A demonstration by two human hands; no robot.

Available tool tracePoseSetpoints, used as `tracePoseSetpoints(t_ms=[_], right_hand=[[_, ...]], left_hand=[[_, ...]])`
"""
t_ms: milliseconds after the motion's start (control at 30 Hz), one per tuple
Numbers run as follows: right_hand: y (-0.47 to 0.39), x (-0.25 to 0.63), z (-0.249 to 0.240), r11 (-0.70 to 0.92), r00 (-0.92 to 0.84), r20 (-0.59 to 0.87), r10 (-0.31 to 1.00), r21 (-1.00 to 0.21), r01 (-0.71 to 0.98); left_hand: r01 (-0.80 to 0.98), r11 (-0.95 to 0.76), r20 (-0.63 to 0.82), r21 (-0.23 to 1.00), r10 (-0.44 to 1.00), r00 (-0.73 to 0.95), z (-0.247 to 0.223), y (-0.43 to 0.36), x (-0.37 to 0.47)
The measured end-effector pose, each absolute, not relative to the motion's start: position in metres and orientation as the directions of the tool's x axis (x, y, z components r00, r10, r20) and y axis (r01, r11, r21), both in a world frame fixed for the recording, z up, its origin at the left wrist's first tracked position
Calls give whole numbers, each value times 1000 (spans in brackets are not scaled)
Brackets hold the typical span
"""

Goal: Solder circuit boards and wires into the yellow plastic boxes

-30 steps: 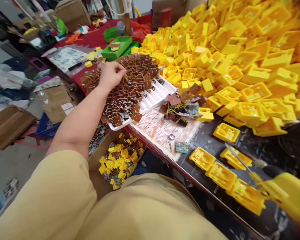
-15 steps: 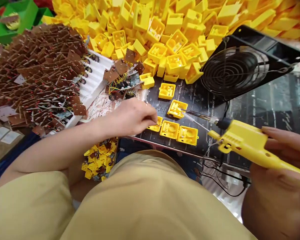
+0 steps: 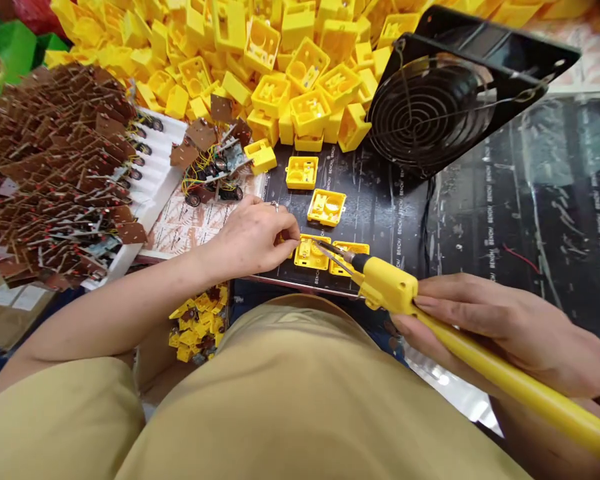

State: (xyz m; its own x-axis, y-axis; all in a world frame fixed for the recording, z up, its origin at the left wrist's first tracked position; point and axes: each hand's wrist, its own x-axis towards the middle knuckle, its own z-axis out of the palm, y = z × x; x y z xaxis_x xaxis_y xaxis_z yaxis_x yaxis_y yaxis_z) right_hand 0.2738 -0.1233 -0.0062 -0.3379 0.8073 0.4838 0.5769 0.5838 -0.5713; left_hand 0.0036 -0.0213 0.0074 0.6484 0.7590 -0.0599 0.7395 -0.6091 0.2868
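My right hand (image 3: 510, 327) is wrapped round a yellow soldering gun (image 3: 390, 283) with a thin feed tube beside its iron. The iron's tip reaches into an open yellow plastic casing (image 3: 310, 257) at the table's front edge. Close to the right of that one lies a second open casing (image 3: 357, 251), partly behind the gun. My left hand (image 3: 260, 237) is closed, thumb and fingertips pinched at the left side of the casing under the tip. Yellow plastic shows between its fingers, but what they grip is hidden. Farther back lie two more casings (image 3: 327, 207) (image 3: 301, 173).
Yellow casings (image 3: 305, 63) are heaped at the back. A black fan (image 3: 425, 113) stands at the back right. On the left, brown circuit boards (image 3: 55, 167) pile up beside a white ridged tray (image 3: 163, 157). Wired boards (image 3: 213, 160) lie nearer. Below the edge are filled casings (image 3: 197, 327).
The soldering gun in my right hand has moved left and toward me, from the middle casing to the front row. My left hand stays pinched by the front row. The view has shifted right.
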Motion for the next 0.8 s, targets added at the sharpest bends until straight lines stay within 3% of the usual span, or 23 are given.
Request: tracePoseSetpoints(t_ms=[167,300,400,533,800], right_hand=[[-118,264,3,595,-408,434,803,-564,572],[-112,267,6,717,-488,527,696,-463,522],[-112,274,8,718,-471,546,694,-467,516],[-116,283,6,636,-415,487,768,-506,583],[-112,277,1,674,-411,545,731,-482,559]], left_hand=[[723,-661,-54,200,729,682,7,-21,5],[699,-705,-66,124,697,714,10,-20,7],[682,-726,-73,90,678,732,12,-19,8],[676,-733,-73,78,672,737,13,-19,8],[664,-739,-41,118,664,747,11,-19,5]])
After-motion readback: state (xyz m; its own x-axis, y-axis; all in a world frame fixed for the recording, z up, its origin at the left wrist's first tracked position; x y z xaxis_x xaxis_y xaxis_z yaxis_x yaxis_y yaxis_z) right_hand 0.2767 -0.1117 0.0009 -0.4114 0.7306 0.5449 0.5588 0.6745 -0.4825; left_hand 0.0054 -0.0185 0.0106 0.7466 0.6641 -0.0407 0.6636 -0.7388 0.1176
